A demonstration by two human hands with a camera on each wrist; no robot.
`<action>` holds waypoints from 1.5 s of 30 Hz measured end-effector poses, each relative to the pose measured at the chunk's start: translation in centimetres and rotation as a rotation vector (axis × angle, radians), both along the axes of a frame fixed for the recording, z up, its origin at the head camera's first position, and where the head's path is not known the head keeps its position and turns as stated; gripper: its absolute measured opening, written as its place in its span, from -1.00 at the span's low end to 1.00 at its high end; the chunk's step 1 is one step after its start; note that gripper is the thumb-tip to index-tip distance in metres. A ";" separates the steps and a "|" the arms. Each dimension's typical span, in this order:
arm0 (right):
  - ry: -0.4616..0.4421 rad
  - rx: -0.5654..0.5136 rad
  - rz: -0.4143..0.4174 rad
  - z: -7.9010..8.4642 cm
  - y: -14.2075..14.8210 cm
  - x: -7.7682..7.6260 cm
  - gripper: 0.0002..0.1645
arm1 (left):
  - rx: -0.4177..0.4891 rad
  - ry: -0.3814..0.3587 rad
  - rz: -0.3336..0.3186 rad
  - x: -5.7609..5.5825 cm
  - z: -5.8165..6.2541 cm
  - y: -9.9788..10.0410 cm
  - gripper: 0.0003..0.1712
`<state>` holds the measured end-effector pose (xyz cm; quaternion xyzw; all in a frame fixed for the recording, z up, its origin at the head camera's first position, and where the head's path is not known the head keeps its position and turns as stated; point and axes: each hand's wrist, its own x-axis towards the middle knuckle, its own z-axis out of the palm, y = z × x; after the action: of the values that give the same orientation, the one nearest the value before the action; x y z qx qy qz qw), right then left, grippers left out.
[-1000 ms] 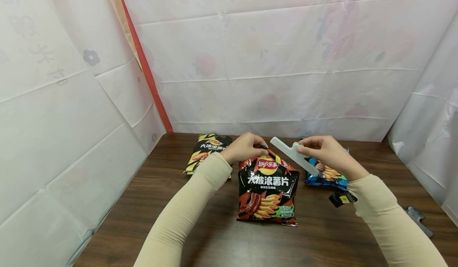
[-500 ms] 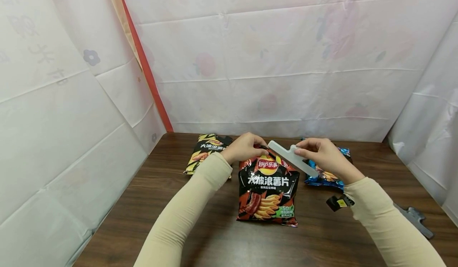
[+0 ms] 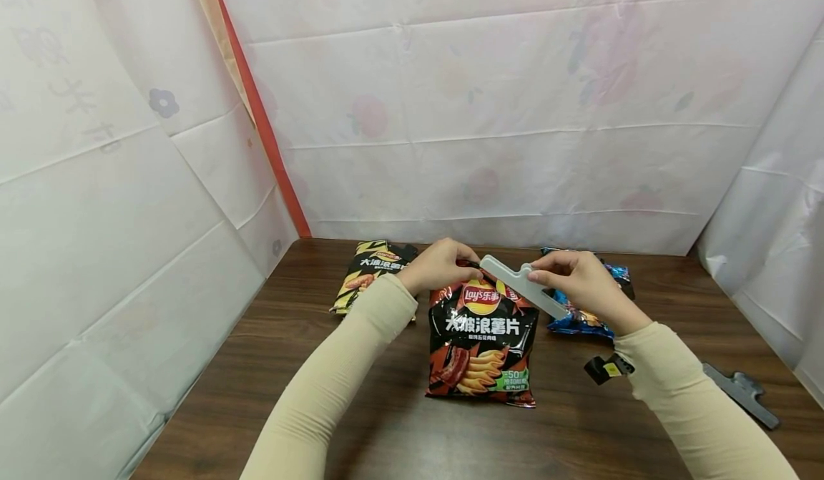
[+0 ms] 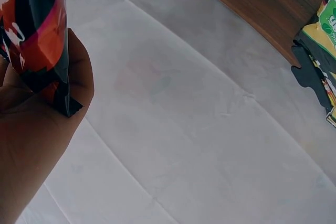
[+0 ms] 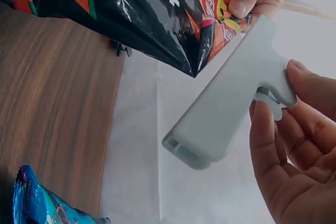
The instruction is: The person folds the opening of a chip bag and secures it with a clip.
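A black and red chip bag (image 3: pixel 483 344) stands out in the middle of the head view, its top folded over. My left hand (image 3: pixel 443 267) pinches that folded top; in the left wrist view the fingers curl behind the bag's edge. A pale grey bag clip (image 3: pixel 523 284), held slanted beside the bag's upper right corner, is pinched at its handles between the thumb and fingers of my right hand (image 3: pixel 582 285). From the right wrist, the clip's long bar (image 5: pixel 220 98) lies close to the folded top. Whether the two touch, I cannot tell.
A yellow and black chip bag (image 3: pixel 370 274) lies behind my left forearm; a dark clip (image 4: pixel 310 77) is at its edge. Behind my right hand is a blue chip bag (image 3: pixel 579 322). A dark grey clip (image 3: pixel 743 394) lies at the right on the wooden table (image 3: pixel 270 365).
My right hand has brought the pale clip slightly left and down, closer to the bag's folded top. The left hand and the black and red bag stay where they were.
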<state>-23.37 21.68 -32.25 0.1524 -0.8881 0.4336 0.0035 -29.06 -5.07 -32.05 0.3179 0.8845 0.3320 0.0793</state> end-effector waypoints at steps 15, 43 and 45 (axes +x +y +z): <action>0.006 -0.031 0.011 -0.4 -0.3 -0.2 -0.67 | 0.032 -0.024 0.009 0.1 -0.1 0.0 -0.81; -0.087 -0.074 0.075 -1.3 -0.1 -1.0 -0.62 | 0.054 -0.046 -0.004 -0.2 -0.3 -0.4 -0.73; -0.085 -0.076 0.084 -1.2 -0.1 -0.8 -0.62 | 0.055 -0.060 -0.008 -0.2 -0.3 -0.5 -0.72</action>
<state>-24.17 21.57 -33.43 0.1709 -0.8633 0.4726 -0.0467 -29.27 -5.54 -32.33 0.3134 0.8709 0.3655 0.0984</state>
